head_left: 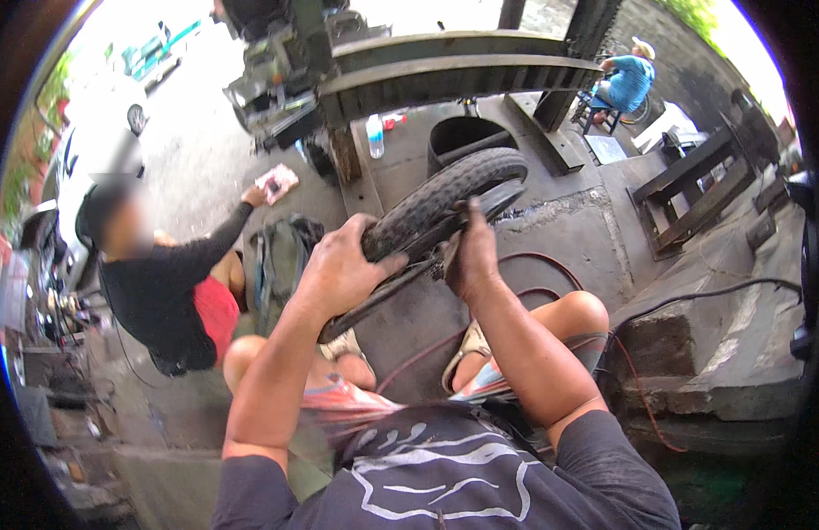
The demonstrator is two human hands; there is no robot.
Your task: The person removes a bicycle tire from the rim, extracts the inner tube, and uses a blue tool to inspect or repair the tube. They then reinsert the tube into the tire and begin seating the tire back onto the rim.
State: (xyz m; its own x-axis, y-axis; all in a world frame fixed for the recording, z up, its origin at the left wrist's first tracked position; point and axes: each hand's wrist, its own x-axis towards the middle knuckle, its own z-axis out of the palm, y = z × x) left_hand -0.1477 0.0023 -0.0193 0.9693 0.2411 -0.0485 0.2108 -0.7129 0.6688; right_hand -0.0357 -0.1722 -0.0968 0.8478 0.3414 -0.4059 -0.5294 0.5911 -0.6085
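Note:
A small black tyre (454,187) with a knobby tread is held up in front of my knees, tilted so that its far end points to the upper right. My left hand (343,265) is closed around its near left side, thumb across the sidewall. On the other side my right hand (474,256) grips the lower edge, its thumb pointing up. A smooth dark band (502,201) runs below the tread; whether it is a rim or an inner tube I cannot tell. My right fingertips are hidden behind the tyre.
Beyond the tyre stands a black tub (434,150), with a plastic bottle (375,139) left of it. A red hose (542,258) curls across the floor. At left a person (153,291) holds a pink-and-white packet (277,184). A steel beam (462,75) crosses ahead; another person (630,84) sits beyond.

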